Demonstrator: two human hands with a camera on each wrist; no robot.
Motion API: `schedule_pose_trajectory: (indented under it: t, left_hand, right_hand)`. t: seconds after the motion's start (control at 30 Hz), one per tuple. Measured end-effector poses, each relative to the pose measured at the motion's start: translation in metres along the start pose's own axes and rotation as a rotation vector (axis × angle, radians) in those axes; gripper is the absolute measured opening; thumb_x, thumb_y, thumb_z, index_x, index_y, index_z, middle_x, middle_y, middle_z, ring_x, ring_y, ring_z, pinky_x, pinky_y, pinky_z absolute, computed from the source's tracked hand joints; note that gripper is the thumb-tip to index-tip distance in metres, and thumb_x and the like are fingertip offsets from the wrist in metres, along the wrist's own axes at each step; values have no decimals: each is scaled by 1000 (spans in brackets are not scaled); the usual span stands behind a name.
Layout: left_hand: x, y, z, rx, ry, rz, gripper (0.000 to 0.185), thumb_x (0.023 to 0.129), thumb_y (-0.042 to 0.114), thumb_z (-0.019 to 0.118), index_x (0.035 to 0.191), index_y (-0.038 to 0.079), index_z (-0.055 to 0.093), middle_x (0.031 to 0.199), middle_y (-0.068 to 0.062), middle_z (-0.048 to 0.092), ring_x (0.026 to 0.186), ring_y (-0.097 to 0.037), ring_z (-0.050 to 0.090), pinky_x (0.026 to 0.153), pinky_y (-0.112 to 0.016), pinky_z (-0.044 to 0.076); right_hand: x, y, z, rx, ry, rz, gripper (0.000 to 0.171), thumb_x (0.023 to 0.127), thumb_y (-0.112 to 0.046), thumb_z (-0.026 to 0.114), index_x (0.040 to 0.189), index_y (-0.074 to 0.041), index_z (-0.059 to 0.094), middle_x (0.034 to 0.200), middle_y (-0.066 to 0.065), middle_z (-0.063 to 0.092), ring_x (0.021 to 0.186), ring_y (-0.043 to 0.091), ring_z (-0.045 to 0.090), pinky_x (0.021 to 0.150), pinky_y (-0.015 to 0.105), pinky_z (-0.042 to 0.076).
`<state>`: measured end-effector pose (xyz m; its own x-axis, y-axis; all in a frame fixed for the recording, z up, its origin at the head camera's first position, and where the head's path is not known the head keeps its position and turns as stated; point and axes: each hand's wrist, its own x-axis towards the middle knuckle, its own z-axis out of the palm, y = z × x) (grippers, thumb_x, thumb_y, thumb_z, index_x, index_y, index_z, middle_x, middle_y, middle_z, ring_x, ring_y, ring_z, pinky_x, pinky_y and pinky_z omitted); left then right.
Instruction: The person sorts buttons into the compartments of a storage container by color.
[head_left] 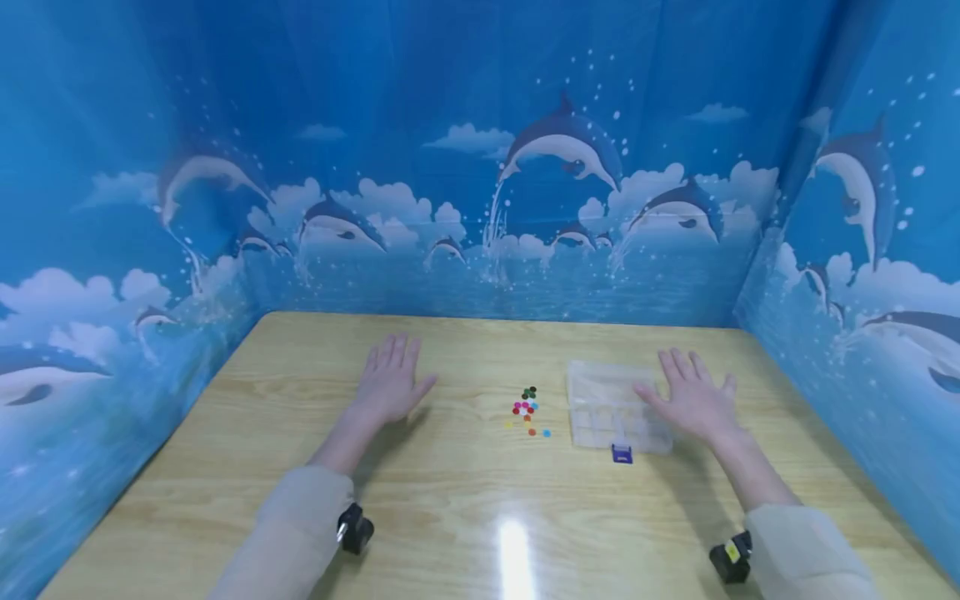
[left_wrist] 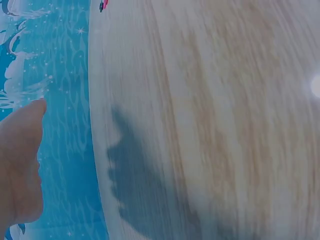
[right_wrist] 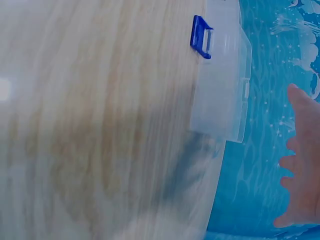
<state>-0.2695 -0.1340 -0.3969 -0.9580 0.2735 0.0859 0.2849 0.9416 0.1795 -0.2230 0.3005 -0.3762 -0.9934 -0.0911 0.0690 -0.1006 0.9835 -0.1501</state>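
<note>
While spread flat over the wooden counter (head_left: pixel 450 500), left hand (head_left: pixel 390 385) open, fingers straight, holding nothing. Right hand (head_left: pixel 693 398) also spread wide, fingers straight, thumb at the right edge of the clear plastic box (head_left: pixel 615 408). Cannot tell if touching or just above. Box shut, with small blue latch (head_left: pixel 622 453) on the near side. Little pile of colored beads (head_left: pixel 527 408) between both hands, just left of the box. Blue dolphin walls (head_left: pixel 480 167) all around.
</note>
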Motion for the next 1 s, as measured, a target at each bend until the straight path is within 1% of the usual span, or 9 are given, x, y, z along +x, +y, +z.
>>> schedule_pose_trajectory:
  t: [0.1, 0.23, 0.33, 0.5, 0.6, 0.73, 0.9, 1.0]
  left_hand:
    - [4, 6, -1, 9, -8, 5, 74, 96, 48, 37, 147, 2, 11, 151, -21, 3, 138, -38, -1, 109, -51, -1]
    - [8, 15, -4, 22, -16, 11, 73, 96, 49, 35, 147, 2, 13, 151, -21, 7, 138, -38, 0, 108, -50, -3]
    - [10, 22, -3, 31, 6, 25, 72, 96, 49, 36, 146, 1, 17, 150, -21, 14, 138, -38, 5, 109, -51, -1]
    - [15, 31, 1, 61, 45, 62, 69, 95, 48, 39, 144, 2, 25, 147, -21, 25, 136, -38, 16, 108, -53, 4]
    - [18, 38, 3, 101, 54, 92, 66, 94, 47, 41, 141, 2, 31, 142, -20, 34, 132, -37, 26, 108, -54, 10]
    - [20, 48, 7, 152, 61, 138, 59, 95, 45, 42, 135, 2, 41, 134, -17, 46, 125, -35, 38, 106, -52, 20]
    - [20, 61, 12, 184, 52, 197, 51, 94, 41, 47, 123, 0, 49, 123, -17, 53, 117, -34, 45, 103, -48, 27]
    - [20, 68, 15, 205, 48, 234, 48, 93, 41, 49, 116, 0, 52, 117, -16, 55, 112, -32, 48, 100, -46, 32]
  right_hand:
    - [-2, 6, 0, 26, 27, 17, 87, 91, -62, 30, 144, 6, 15, 147, 29, 12, 133, 49, 7, 93, 73, -6]
    - [-6, 16, 2, 45, 79, 18, 81, 94, -54, 36, 140, 11, 20, 143, 32, 19, 131, 49, 13, 97, 70, 0]
    - [-11, 22, 2, 35, 116, -1, 77, 95, -49, 41, 137, 13, 26, 140, 34, 24, 128, 51, 18, 98, 68, 6]
    - [-20, 30, 2, 14, 162, -45, 73, 94, -46, 47, 133, 13, 33, 134, 35, 32, 122, 51, 27, 96, 67, 16]
    - [-24, 33, 2, -3, 168, -64, 69, 93, -43, 50, 132, 12, 36, 131, 35, 37, 119, 51, 32, 94, 66, 20]
    - [-29, 34, 3, -28, 163, -94, 62, 92, -38, 53, 130, 10, 41, 126, 34, 43, 115, 51, 37, 91, 67, 24]
    - [-35, 34, 6, -43, 156, -164, 55, 89, -34, 58, 123, 8, 48, 119, 31, 49, 111, 50, 41, 88, 66, 28]
    - [-39, 35, 9, -45, 155, -205, 52, 87, -34, 61, 118, 7, 52, 116, 28, 52, 109, 48, 44, 89, 65, 29]
